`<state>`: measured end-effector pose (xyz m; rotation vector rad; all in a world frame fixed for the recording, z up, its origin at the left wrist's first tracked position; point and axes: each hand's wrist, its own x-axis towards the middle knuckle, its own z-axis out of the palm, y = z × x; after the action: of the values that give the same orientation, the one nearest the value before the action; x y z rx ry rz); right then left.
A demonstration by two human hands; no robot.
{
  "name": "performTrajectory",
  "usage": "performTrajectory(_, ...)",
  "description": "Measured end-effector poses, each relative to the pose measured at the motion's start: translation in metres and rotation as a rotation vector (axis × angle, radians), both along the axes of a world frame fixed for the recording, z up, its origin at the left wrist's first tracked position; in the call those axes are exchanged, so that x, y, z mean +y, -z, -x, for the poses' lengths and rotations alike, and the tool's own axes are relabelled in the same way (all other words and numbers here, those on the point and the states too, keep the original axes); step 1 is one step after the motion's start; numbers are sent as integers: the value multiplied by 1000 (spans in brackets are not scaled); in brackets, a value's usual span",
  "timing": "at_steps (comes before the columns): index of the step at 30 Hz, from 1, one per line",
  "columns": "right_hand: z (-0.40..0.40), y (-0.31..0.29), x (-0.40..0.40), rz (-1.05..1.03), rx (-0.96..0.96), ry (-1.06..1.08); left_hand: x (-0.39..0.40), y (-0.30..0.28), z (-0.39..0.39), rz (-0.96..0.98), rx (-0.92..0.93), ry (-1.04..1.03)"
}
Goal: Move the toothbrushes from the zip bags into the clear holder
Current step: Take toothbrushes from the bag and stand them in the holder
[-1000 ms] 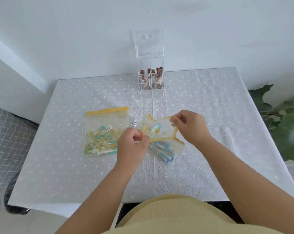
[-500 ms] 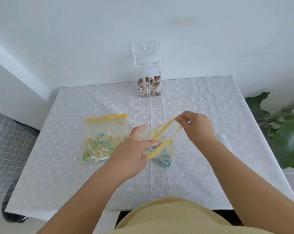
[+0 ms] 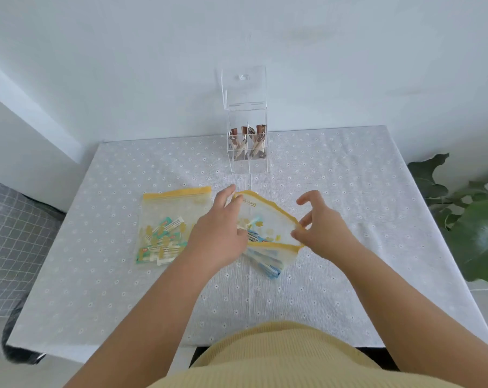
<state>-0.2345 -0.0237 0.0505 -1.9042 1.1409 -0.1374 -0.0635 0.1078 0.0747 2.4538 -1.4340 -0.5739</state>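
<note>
on the table, head view: two zip bags, one clear holder, two hands; leafy plant (image 3: 472,219) off the right edge
table (image 3: 349,289): covered with a pale cloth dotted with small white flowers
open zip bag (image 3: 271,222): centre of the table, yellow zip strip, mouth pulled wide and raised toward the camera; a small printed line runs along the far lip, too small to read
toothbrushes (image 3: 268,264): blue and white wrapped packs lying in the lower part of the open zip bag, bunched together; count cannot be told
left hand (image 3: 217,233): fingers spread loosely, fingertips on the far-left lip of the open zip bag, thumb pressed at its mouth; whether pinching or only touching cannot be told
right hand (image 3: 321,225): thumb and forefinger pinched on the right corner of the yellow strip, other fingers curled above it
second zip bag (image 3: 172,225): flat on the cloth just left of the left hand, yellow strip sealed along its far edge, untouched; holds a heap of teal, white and yellow wrapped packs, printing blurred and unreadable, count cannot be told
clear holder (image 3: 247,121): upright at the far edge against the white wall, lid raised, one divider visible giving two front compartments; brown and white wrapped items stand tilted in both, well apart from the bags
lower edge: yellow ribbed garment (image 3: 279,357)
</note>
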Motion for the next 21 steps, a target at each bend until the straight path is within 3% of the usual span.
performTrajectory(4,6,-8,-14,68,99,-27,9,0,-7,-37,-13,76)
performTrajectory(6,5,-12,-13,196,119,-55,11,2,-4,-21,0,114)
performTrajectory(9,-3,-19,4,457,-111,-190,10,6,0,0,66,128)
performTrajectory(11,-16,-19,18,502,-166,-329,9,8,1,9,107,134)
performTrajectory(16,-63,19,16,345,513,-632,3,15,5,-7,179,152)
performTrajectory(21,-70,55,10,242,578,-716,0,23,8,-58,236,165)
